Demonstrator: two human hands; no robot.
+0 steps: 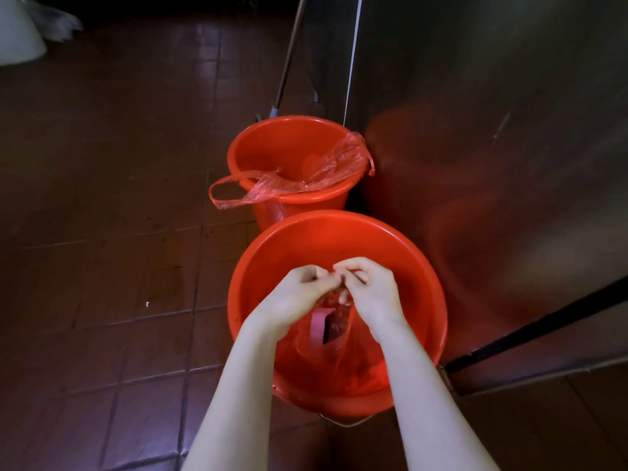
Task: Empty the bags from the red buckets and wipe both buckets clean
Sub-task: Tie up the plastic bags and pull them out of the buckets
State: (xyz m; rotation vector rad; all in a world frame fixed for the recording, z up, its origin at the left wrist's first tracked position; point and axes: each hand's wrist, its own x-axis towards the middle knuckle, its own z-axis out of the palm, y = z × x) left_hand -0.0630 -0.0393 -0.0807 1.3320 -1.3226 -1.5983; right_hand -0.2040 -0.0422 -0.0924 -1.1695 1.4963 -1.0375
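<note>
Left hand [299, 294] and right hand [368, 288] pinch thin red plastic bag [334, 351] handles inside near round red plastic bucket [339, 232], likely knotting for removal.

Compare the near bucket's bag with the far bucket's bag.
The left hand and right hand pinch the near bag; the far bag lies untouched. The near bag sits inside the near bucket; the far bag drapes over the rim of the far bucket. Both are thin red plastic.
</note>
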